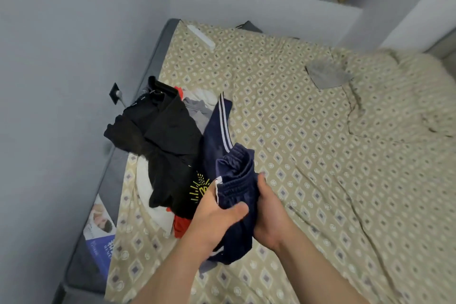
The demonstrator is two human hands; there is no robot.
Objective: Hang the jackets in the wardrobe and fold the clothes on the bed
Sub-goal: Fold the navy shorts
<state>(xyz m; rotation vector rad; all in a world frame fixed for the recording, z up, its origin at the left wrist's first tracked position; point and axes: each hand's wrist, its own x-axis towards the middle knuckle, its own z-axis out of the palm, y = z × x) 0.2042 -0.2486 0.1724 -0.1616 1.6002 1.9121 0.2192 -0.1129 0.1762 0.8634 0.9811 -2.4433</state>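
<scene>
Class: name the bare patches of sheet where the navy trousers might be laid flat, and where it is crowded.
Bare: the middle of the sheet, between the clothes pile and the grey cloth; the near stretch right of the right hand. Crowded: the wall side, under the pile.

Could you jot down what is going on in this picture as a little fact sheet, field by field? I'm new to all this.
Place: bed with a beige patterned sheet
Being handled: navy track pants with white stripes, bunched up
Left hand: holds the pants from the left, thumb on top
Right hand: holds the pants from the right
Pile: black, white, grey and red clothes heaped near the bed's left edge
Apart from pile: grey cloth lying flat farther up the bed
Stage: pants not yet folded
</scene>
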